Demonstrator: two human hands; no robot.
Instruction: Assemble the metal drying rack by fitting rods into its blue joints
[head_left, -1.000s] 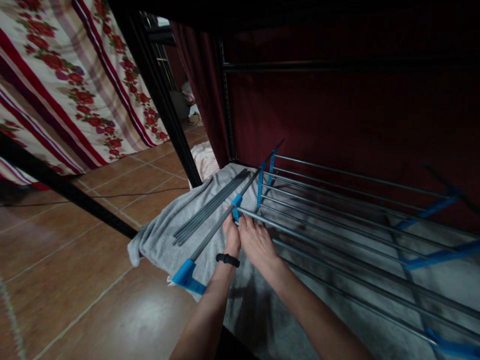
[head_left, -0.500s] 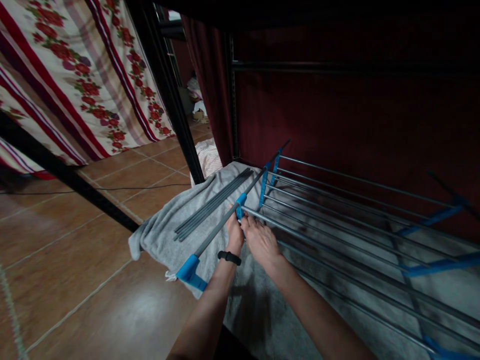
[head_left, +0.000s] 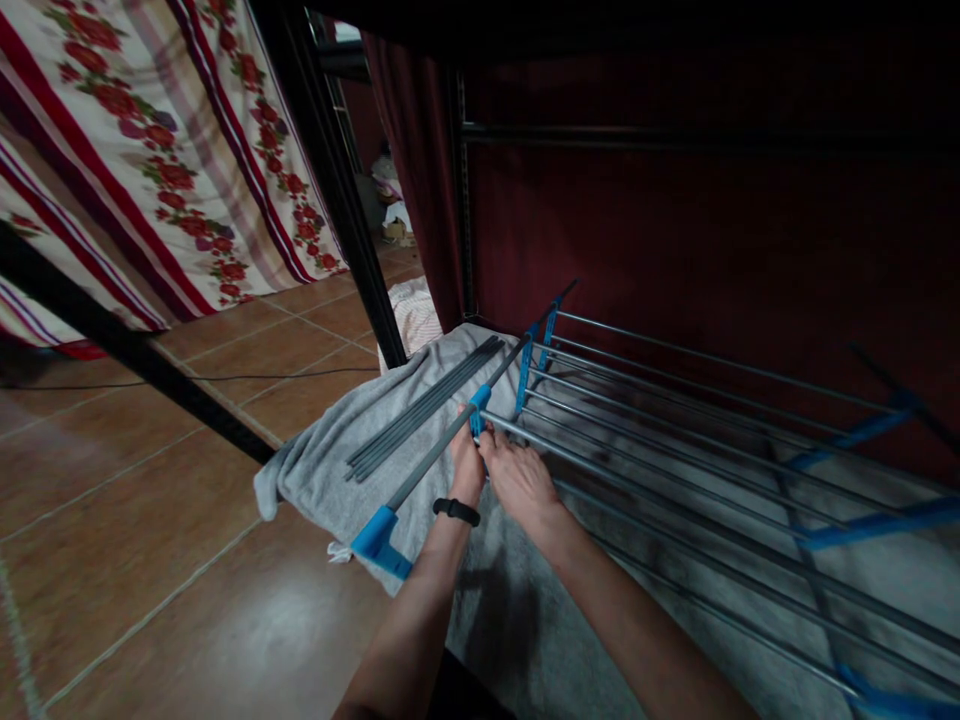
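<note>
A rack of grey metal tubes (head_left: pixel 637 478) joined by blue plastic connectors lies across a grey blanket. My left hand (head_left: pixel 467 468), with a black band at the wrist, is closed around the lower part of a blue connector (head_left: pixel 478 408). My right hand (head_left: pixel 517 475) is closed against the same connector from the right, its fingertips bent under the tube and partly hidden. Through this connector runs a long grey pole (head_left: pixel 430 458), ending near me in a blue corner piece (head_left: pixel 382 542). Left of the pole, several loose grey tubes (head_left: pixel 424 412) lie side by side.
Black metal frame posts (head_left: pixel 337 190) stand at the left, with a slanting bar (head_left: pixel 135 345) low beside them. A dark red curtain (head_left: pixel 675 230) hangs behind the rack. The grey blanket (head_left: pixel 315 470) reaches the edge above brown floor tiles (head_left: pixel 150 530). A thin cable (head_left: pixel 300 375) crosses the floor.
Both hands stay at the same connector, with hardly any finger movement. The whole view has shifted very slightly.
</note>
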